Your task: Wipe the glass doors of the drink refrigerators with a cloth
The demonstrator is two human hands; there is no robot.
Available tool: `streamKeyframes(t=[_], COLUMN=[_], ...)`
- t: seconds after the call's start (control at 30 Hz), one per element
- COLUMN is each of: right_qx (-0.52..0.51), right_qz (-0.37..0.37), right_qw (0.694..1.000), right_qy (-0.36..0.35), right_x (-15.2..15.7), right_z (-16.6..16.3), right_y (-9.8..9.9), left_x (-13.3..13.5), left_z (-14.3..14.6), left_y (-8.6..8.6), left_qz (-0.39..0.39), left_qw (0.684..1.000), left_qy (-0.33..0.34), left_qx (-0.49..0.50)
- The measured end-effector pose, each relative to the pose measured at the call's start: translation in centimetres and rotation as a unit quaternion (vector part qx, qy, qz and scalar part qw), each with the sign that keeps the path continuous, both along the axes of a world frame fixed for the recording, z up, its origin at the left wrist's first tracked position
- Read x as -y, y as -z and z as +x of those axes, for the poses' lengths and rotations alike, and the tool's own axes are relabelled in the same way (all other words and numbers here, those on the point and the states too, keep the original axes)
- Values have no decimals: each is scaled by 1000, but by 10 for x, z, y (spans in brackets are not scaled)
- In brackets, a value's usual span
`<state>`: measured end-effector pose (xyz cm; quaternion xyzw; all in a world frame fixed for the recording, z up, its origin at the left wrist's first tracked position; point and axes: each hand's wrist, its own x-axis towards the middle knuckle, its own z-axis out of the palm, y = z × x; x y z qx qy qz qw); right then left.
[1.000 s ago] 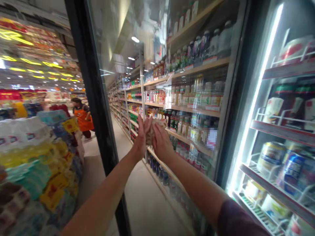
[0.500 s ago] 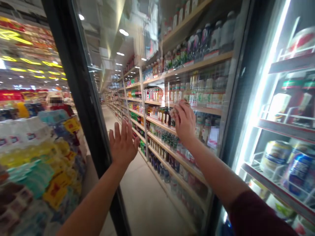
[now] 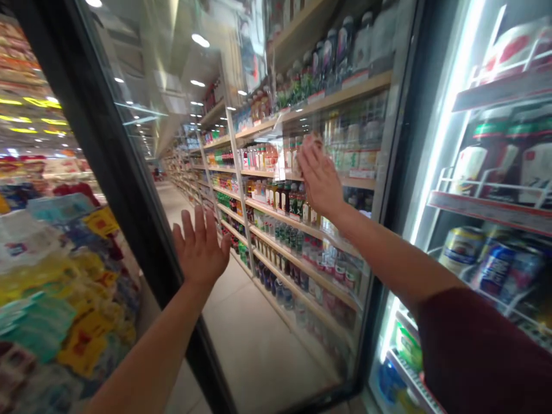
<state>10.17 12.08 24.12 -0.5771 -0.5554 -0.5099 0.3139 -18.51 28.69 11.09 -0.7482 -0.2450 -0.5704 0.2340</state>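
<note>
A glass door in a black frame point(image 3: 125, 190) stands open before me. My left hand point(image 3: 200, 247) lies against the glass near the left frame bar, fingers stretched and spread. Further right and higher, my right hand point(image 3: 319, 178) presses on the pane with its fingers close together. A small pale, brownish patch shows at its fingertips; whether this is a crumpled wipe or the hand's reflection is unclear. What lies under the right palm is hidden.
To the right is a lit cooler with wire-fronted shelves point(image 3: 491, 210) of bottles and cans point(image 3: 463, 247). Through or in the glass, long shelves point(image 3: 297, 215) of bottled drinks line an aisle floor point(image 3: 241, 322). At left, packaged bottles point(image 3: 56, 264) are stacked.
My right hand has moved upward on the glass. My left hand stays flat on the pane. The view has shifted, with the door frame and left hand now further left.
</note>
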Motion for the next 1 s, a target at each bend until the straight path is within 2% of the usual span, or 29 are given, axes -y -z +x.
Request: streamKeyframes(t=[0.07,0.1,0.17,0.23,0.27,0.3,0.33,0.4,0.43,0.47,0.53,0.6,0.67,0.7,0.77,0.83,0.9,0.97,1.0], right_qx=[43,29,-72,-187,-210,-196,-147,4,64,87,7,-150,-211,-176,-29,66,-5,-144,-177], right_qz=[-52,-42,47,157,186,186,155,36,-15,-33,29,137,163,135,45,-2,55,138,155], right_qw=[998,999,996,969,959,962,977,999,997,995,999,979,963,974,999,997,998,980,972], right_qy=[-17,-15,8,37,43,38,24,-19,-36,-41,-15,31,50,42,2,-27,-16,19,30], right_x=[8,11,13,9,6,2,-1,-5,-5,-5,-5,-6,-10,-11,-14,-15,-16,-20,-23], right_z=[6,12,26,37,39,39,36,27,22,18,11,4,-4,-8,-14,-14,-13,-15,-19], right_y=[-12,-22,-46,-66,-73,-78,-82,-91,-97,-106,-126,-145,-157,-160,-164,-170,-178,-184,-185], left_x=[-1,-2,-3,-4,-4,-4,-3,-2,-1,0,1,2,3,4,5,6,6,6,6], left_z=[0,0,0,-1,-1,-1,-1,-1,-1,-1,-1,-1,-1,-1,-1,-1,-1,-1,-1], left_y=[0,0,0,0,0,0,0,0,0,1,1,2,2,2,2,1,2,2,2], left_qz=[1,-1,-5,-5,-2,3,7,9,10,11,17,19,23,26,36,45,48,35,27], left_qw=[1000,1000,1000,1000,1000,1000,1000,1000,1000,1000,1000,1000,1000,1000,999,998,998,999,999], left_qy=[2,4,5,1,-1,0,5,16,18,16,6,-4,-12,-17,-25,-32,-34,-27,-21], left_qx=[-3,-2,-1,1,2,3,3,2,1,1,0,3,2,2,-1,-2,-2,-2,-3])
